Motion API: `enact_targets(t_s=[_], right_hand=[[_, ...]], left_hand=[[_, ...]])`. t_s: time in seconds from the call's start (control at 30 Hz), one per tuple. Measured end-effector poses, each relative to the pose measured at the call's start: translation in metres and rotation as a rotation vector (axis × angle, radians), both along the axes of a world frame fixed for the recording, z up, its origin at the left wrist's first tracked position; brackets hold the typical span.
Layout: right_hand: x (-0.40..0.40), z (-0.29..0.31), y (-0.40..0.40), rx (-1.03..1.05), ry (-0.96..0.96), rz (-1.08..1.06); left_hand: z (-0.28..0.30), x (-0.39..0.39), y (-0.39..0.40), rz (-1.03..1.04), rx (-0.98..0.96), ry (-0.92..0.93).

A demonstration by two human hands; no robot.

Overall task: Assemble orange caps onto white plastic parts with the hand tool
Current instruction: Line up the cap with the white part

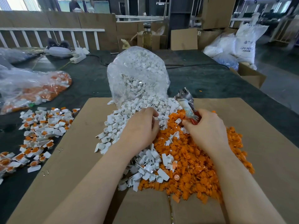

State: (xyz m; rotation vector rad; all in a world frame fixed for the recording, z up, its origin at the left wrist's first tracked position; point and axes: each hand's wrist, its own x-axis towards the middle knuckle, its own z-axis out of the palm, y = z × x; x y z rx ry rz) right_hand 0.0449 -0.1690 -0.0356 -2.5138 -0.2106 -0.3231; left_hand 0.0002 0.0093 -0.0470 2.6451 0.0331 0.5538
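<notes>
Closest to you, your forearms come in from the bottom edge over a flat sheet of cardboard [267, 143] on the counter [90, 81]. The heap of orange caps [194, 159] sits right under your right arm, so a good chunk of it is hidden. The white plastic parts [116, 123] are piled just left of it, touching and mixing along the seam.

Your left hand [140, 128] is knuckles-up on the white pile, fingers curled down into it; can't tell whether that grip has actually got a piece or not. Your right hand [208, 128] is clamped round the red handle of the hand tool [186, 102], whose metal head sticks up and away from you, a bit blurry.

Off to the left, finished white-and-orange pieces [40, 126] lie scattered on the counter. Further back a clear bag [137, 71] spills more white parts, and another bag [32, 88] at the left holds orange ones.
</notes>
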Motion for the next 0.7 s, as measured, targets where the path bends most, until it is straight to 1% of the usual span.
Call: enact_targets(t_s=[0.13,0.23,0.27,0.4,0.5,0.57,0.7], right_hand=[[-0.001,0.0,0.002,0.181,-0.03,0.098],[-0.003,0.0,0.005,0.235,-0.055,0.137],[-0.003,0.001,0.006,0.248,-0.064,0.143],[-0.007,0.001,0.011,0.284,-0.098,0.172],[-0.009,0.001,0.013,0.305,-0.118,0.208],[-0.01,0.0,0.015,0.319,-0.125,0.231],[-0.012,-0.002,0.018,0.366,-0.123,0.245]], left_hand=[[0.009,-0.001,-0.004,0.031,-0.214,-0.042],[0.013,-0.002,-0.006,0.035,-0.549,0.011],[0.014,-0.002,-0.005,0.039,-0.632,0.023],[0.015,-0.003,0.001,0.059,-0.839,0.076],[0.016,-0.002,0.001,0.037,-1.043,0.123],[0.018,-0.002,-0.001,0.014,-1.16,0.113],[0.02,-0.003,-0.01,0.079,-1.262,0.034]])
